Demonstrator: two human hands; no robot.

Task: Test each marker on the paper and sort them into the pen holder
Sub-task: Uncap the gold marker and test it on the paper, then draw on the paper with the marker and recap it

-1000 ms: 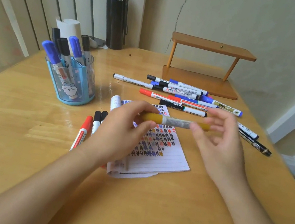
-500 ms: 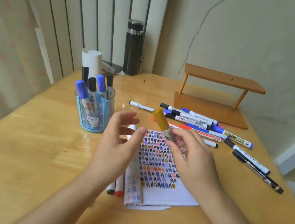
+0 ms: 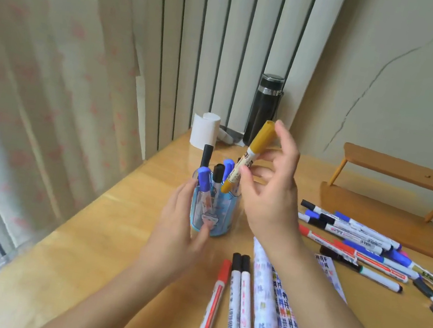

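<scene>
The change is clear: one second ago the yellow marker (image 3: pixel 251 155) lay level between both hands above the paper, and half a second ago the right hand alone was lifting it, while the left hand was open in the air. Now the left hand (image 3: pixel 178 235) has moved to the pen holder (image 3: pixel 212 221) and holds it at its left wall, thumb across the front, the fingers (image 3: pixel 186 192) along the side, so it seems to steady the holder. In this blue see-through holder stand already some markers: a blue-capped marker (image 3: pixel 203 180) at the front left, a tall black one (image 3: pixel 207 153) behind it, a black-capped marker (image 3: pixel 218 172) and another blue cap (image 3: pixel 228 166). The holder may have compartments, but which marker is in which I cannot tell. The yellow marker is tilted, with its lower end just at the rim of the holder and its upper end leaning to the right. The right hand (image 3: pixel 269 202) pinches it at the middle between the thumb and curled fingers, with the index finger raised. I judge that the test of this marker is finished and that dropping it in is the step in hand. On the table (image 3: pixel 92 272), near the front, three more markers (image 3: pixel 233 297) lie beside the scribbled paper (image 3: pixel 278 322), and a bigger group of markers (image 3: pixel 355 240) lies further right, so much sorting remains.
</scene>
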